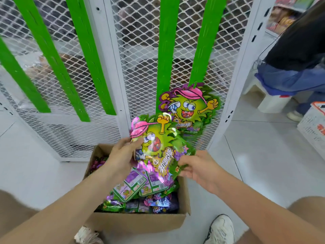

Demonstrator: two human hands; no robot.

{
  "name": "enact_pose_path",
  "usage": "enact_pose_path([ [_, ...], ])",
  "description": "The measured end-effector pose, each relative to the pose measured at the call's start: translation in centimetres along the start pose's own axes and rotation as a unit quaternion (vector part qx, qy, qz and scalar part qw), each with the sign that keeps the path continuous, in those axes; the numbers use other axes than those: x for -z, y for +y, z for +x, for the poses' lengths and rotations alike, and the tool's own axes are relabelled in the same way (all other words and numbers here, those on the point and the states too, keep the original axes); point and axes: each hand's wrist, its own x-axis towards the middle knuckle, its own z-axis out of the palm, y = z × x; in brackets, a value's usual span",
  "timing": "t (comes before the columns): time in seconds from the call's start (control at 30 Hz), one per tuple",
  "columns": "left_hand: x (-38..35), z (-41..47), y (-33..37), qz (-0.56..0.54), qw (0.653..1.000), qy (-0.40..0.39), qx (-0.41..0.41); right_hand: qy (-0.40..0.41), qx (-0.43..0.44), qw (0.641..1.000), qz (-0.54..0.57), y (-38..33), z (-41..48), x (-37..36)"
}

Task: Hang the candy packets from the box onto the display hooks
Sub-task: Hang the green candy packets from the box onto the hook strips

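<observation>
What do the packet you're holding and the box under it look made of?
Green cartoon-printed candy packet: probably glossy plastic or foil film, given its glare patches and crinkles. Brown open-topped box: matte cardboard by its look, with folded flaps.

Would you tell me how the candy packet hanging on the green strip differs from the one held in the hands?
The hanging packet sits upright on the green strip, cap at the top; the held packet is tilted, cap toward the upper left. No hand touches the hanging packet; the left hand and right hand grip the held packet over the box. Both show the same green figure in a pink cap.
</observation>
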Motion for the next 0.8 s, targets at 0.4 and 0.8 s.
enact_pose_path([
  [0.4, -5.1, -5.1, 6.2, 0.328, 0.901, -0.161, -0.233, 0.066, 0.439, 0.833, -0.328, -5.4, -1.6, 0.7],
  [0.8, -10.1, -4.1, 9.5, 0.474, 0.752, -0.081, -0.451, 0.062, 0.413, 0.866, -0.276, -9.6, 1.4, 3.1],
])
